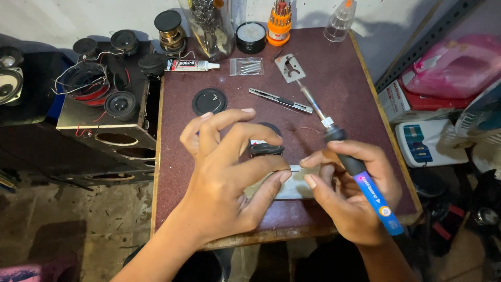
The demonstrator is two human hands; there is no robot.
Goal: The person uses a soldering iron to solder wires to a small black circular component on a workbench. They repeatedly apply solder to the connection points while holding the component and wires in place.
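Surface: a maroon, rough-textured rectangular table top (360,104) with a worn wooden front edge.
Left hand: the left hand (229,172) is spread, its fingers arched and apart. The thumb and forefinger tips pinch the left end of a small pale flat strip (297,183); the other fingers curve above a small round black speaker part (267,149) without clearly touching it.
Right hand: the right hand (349,193) is closed round the black grip of a blue-handled soldering iron (360,177), while its thumb and forefinger tips meet the right end of the pale strip.
Strip position: it lies at the front of the surface, between the two hands, with both touching it. Its long axis runs left to right, parallel to the front edge.
Iron axis: the shaft runs diagonally, from the handle near the right wrist up and left to the tip, which rests on a small grey metal stand plate (290,67) near the back. The tip points away from the strip; the grip crosses just above the strip's right end.
Nearer hand: both hands are on the strip; only the right one carries the tool.
Nearby items: a slim grey utility knife (279,101), a flat black disc (209,101), a white glue tube (192,65), a clear bag of small metal parts (246,66), an orange rack of screwdriver bits (279,23).
Left of surface: loose black loudspeakers (121,104) with red wiring sit on a dark cabinet.
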